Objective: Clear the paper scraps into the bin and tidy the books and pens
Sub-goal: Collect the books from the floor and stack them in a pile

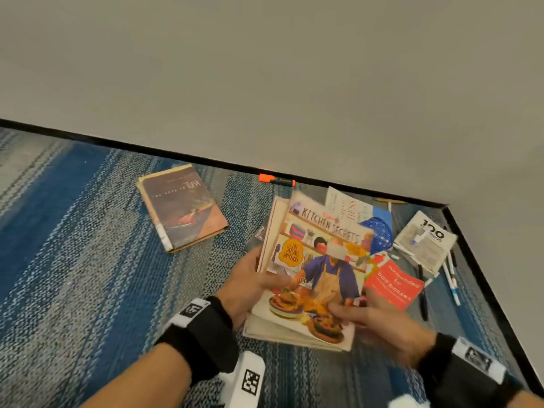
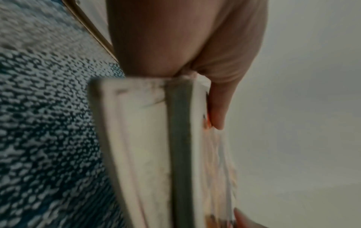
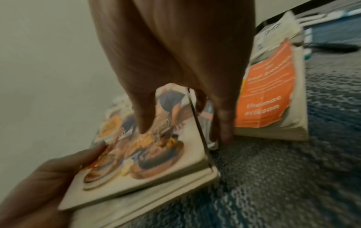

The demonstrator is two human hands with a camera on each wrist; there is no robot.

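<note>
The "Kitchen Secrets" cookbook (image 1: 318, 272) sits on top of a small stack of books (image 1: 282, 334) held just above the blue patterned carpet (image 1: 88, 245), near the corner of the wall. The left hand (image 1: 253, 287) grips the stack's left edge, thumb flat across the cover and fingers curled beneath. The right hand (image 1: 379, 325) holds the near right corner, thumb on the cover, fingers (image 3: 224, 123) reaching down past the edge. Just beside it lies the orange "surrounded by bad bosses" book (image 1: 393, 284); a blue colander-like bowl (image 1: 379, 232), its contents not visible, rests behind. White pens (image 1: 450, 278) lie near the "100" booklet (image 1: 426, 240). A brown "Tulsa" book (image 1: 182, 207) lies well apart, an orange marker (image 1: 276, 179) against the baseboard.
</note>
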